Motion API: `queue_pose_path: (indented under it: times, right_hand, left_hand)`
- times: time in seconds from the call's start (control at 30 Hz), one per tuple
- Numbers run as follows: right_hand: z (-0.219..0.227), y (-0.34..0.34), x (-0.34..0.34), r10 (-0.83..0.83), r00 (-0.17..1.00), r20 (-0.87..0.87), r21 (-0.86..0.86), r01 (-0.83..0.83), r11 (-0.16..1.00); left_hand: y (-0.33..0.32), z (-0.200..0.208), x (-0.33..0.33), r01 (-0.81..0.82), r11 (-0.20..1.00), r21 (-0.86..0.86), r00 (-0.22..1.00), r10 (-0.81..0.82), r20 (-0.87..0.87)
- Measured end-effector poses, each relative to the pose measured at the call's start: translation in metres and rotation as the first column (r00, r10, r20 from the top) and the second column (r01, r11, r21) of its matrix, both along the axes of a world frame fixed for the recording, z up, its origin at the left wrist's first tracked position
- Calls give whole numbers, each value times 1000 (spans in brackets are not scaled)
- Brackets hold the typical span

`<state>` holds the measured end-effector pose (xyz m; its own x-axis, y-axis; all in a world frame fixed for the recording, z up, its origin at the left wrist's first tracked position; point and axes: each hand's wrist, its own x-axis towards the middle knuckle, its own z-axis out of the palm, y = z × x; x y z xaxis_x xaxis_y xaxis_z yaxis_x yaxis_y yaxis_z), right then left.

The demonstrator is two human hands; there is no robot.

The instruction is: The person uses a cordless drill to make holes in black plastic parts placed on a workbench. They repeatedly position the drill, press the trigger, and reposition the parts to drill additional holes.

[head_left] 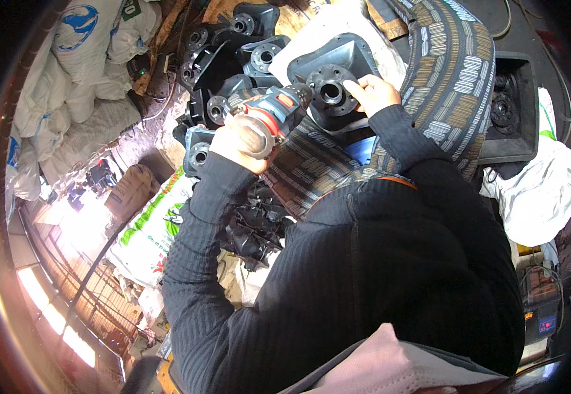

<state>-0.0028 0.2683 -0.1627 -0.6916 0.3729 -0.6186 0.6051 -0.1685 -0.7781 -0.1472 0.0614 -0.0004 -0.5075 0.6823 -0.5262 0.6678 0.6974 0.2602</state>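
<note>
Head view | your left hand [241,146] grips the power drill [275,111], its tip at the flanged housing [333,82] | your right hand [372,92] pinches the housing's flange rim | more castings [233,52] left of the housing

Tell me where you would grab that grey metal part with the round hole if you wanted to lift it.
Probably by the outer edge of the metal part, coming from the right, where the right hand already rests on its rim. The round flange faces up and the drill in the left hand crowds its left side, so the right and far edges look freest.
</note>
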Motion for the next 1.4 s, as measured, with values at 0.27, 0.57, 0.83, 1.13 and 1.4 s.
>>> queue_pose_path:
  times: [0.27,0.57,0.83,1.13,1.4]
  right_hand:
    - [5,5,-5,-32,998,62,-194,43,980]
    - [-26,19,14,-370,929,-35,-570,285,771]
    - [14,26,36,-469,870,-149,-976,-54,211]
    - [31,2,32,-591,801,101,-993,119,-9]
    - [42,-7,25,-618,765,180,-978,204,-32]
  left_hand:
    - [32,10,3,77,968,-238,990,-101,-93]
    - [5,39,48,-106,943,316,988,136,-75]
    - [11,61,109,167,904,393,980,-108,-168]
    - [13,52,118,-108,906,410,992,71,106]
    - [16,40,112,108,960,258,994,-103,-35]
